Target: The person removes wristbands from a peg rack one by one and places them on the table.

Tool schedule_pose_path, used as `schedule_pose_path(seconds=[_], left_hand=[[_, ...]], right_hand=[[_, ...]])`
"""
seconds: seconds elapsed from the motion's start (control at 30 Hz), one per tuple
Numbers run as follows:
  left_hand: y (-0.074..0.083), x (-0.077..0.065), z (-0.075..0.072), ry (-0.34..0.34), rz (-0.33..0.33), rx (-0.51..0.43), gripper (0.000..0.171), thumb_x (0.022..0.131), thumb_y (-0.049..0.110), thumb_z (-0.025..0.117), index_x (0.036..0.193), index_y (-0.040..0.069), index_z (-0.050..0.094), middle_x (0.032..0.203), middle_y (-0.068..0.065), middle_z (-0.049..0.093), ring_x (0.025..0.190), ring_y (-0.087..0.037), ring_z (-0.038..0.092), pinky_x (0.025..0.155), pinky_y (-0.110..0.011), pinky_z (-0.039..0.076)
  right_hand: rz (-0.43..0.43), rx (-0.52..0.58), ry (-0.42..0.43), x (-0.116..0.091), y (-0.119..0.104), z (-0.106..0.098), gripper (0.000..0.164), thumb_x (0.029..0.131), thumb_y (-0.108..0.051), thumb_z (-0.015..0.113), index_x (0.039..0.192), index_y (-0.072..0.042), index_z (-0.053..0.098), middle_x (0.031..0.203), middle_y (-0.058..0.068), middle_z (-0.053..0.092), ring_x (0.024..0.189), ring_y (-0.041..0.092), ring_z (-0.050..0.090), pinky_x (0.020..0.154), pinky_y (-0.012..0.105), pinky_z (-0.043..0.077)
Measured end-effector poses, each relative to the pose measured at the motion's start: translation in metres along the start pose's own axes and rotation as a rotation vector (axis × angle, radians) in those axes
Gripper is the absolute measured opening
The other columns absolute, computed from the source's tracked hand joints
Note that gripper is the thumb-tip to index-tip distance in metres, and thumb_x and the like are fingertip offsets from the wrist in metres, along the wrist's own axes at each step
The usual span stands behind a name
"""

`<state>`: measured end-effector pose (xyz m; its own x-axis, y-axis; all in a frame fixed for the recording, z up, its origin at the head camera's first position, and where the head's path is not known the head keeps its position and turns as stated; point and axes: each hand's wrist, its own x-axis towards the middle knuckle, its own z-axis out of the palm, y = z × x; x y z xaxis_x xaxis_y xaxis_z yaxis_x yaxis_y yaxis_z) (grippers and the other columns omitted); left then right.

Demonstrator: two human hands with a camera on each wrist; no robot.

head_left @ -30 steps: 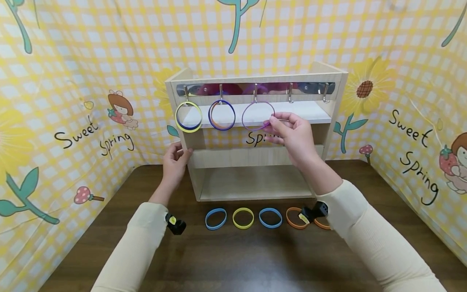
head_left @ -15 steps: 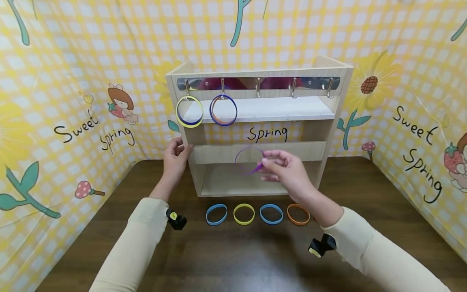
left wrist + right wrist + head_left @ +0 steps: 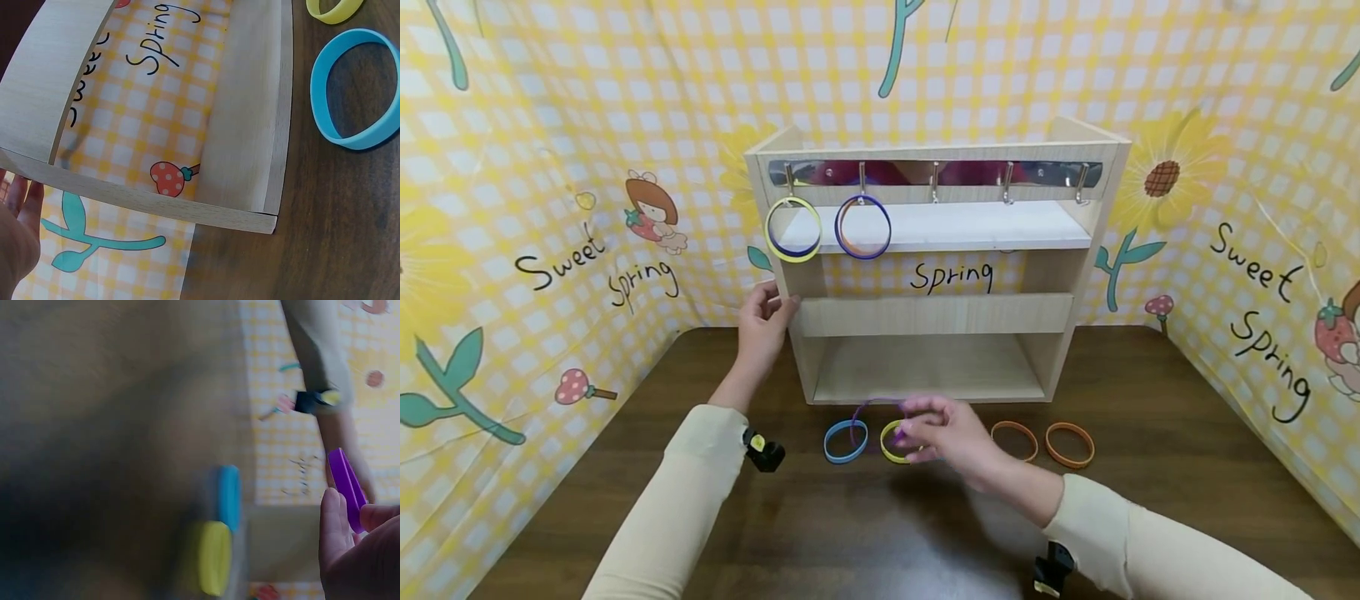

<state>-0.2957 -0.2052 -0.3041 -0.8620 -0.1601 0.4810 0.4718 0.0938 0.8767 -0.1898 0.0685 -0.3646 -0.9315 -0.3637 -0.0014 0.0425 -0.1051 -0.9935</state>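
My right hand (image 3: 951,437) pinches a purple silicone wristband (image 3: 345,487) between thumb and fingers, low over the row of bands on the table. My left hand (image 3: 762,329) holds the left side panel of a wooden shelf (image 3: 932,315), thumb at its front edge. On the shelf's leftmost hook hang a yellow wristband (image 3: 768,242) and a dark blue one. A second dark blue wristband (image 3: 890,237) and an orange one share the hook beside it. The other hooks, such as the middle hook (image 3: 935,183), carry nothing.
On the brown table (image 3: 820,533) in front of the shelf lie a light blue wristband (image 3: 827,447), a yellow wristband (image 3: 344,11) and two orange ones, including the far-right orange wristband (image 3: 1092,450). My right hand mostly covers another blue one. Checked cloth (image 3: 685,75) surrounds the table.
The purple wristband has come away from the middle hook and travelled down toward the table in my right hand. My left hand stays at the shelf's side.
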Motion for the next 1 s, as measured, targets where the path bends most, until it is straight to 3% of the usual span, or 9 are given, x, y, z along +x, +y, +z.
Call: schedule_pose_path(seconds=[0.07,0.27,0.4,0.5,0.57,0.8,1.0], left_hand=[[0.0,0.0,0.0,-0.003,-0.004,0.009,0.034,0.093,0.005,0.061,0.123,-0.009,0.054,0.115,-0.015,0.059,0.096,-0.012,0.06,0.08,-0.023,0.049],[0.0,0.001,0.003,-0.026,-0.007,0.008,0.038,0.093,0.005,0.061,0.126,-0.011,0.051,0.125,-0.028,0.054,0.097,-0.011,0.059,0.08,-0.024,0.049],[-0.014,0.009,0.002,-0.016,0.0,-0.001,0.039,0.093,0.009,0.062,0.127,-0.009,0.052,0.125,-0.026,0.054,0.098,-0.013,0.06,0.081,-0.024,0.049],[-0.015,0.011,0.002,-0.013,0.004,0.006,0.039,0.093,0.01,0.063,0.127,-0.008,0.052,0.123,-0.024,0.055,0.099,-0.015,0.06,0.083,-0.026,0.049],[-0.006,0.008,0.003,-0.018,0.001,0.011,0.037,0.093,0.008,0.062,0.126,-0.008,0.053,0.121,-0.021,0.056,0.099,-0.014,0.059,0.083,-0.027,0.049],[0.003,0.004,0.005,-0.014,-0.003,0.017,0.033,0.093,0.005,0.061,0.123,-0.008,0.054,0.11,-0.003,0.059,0.098,-0.013,0.06,0.082,-0.026,0.049],[0.002,0.001,0.0,-0.006,-0.021,0.03,0.037,0.094,0.007,0.061,0.125,-0.009,0.053,0.119,-0.021,0.057,0.097,-0.013,0.059,0.081,-0.025,0.049]], right_hand=[[0.029,0.001,-0.026,-0.002,0.01,0.004,0.031,0.092,0.001,0.062,0.121,0.011,0.054,0.099,0.019,0.069,0.087,0.029,0.069,0.073,0.04,0.056],[0.069,-0.026,-0.069,-0.005,0.03,0.012,0.034,0.091,0.001,0.063,0.121,0.013,0.052,0.099,0.021,0.067,0.084,0.027,0.069,0.07,0.037,0.057],[0.084,-0.04,-0.085,-0.005,0.038,0.018,0.033,0.091,0.002,0.063,0.12,0.014,0.052,0.096,0.022,0.065,0.082,0.028,0.069,0.067,0.036,0.057],[0.102,-0.044,-0.099,-0.005,0.044,0.021,0.032,0.091,0.003,0.063,0.118,0.014,0.053,0.094,0.022,0.065,0.08,0.028,0.069,0.065,0.035,0.057],[0.122,-0.042,-0.104,-0.006,0.047,0.023,0.031,0.09,0.003,0.063,0.118,0.014,0.054,0.095,0.022,0.065,0.08,0.026,0.069,0.065,0.035,0.057],[0.199,-0.041,-0.122,-0.009,0.056,0.026,0.03,0.089,0.005,0.063,0.117,0.013,0.056,0.091,0.017,0.067,0.078,0.026,0.069,0.063,0.032,0.057],[0.23,-0.051,-0.145,-0.009,0.063,0.028,0.027,0.089,0.006,0.062,0.115,0.011,0.057,0.089,0.016,0.067,0.075,0.024,0.069,0.061,0.032,0.056]])
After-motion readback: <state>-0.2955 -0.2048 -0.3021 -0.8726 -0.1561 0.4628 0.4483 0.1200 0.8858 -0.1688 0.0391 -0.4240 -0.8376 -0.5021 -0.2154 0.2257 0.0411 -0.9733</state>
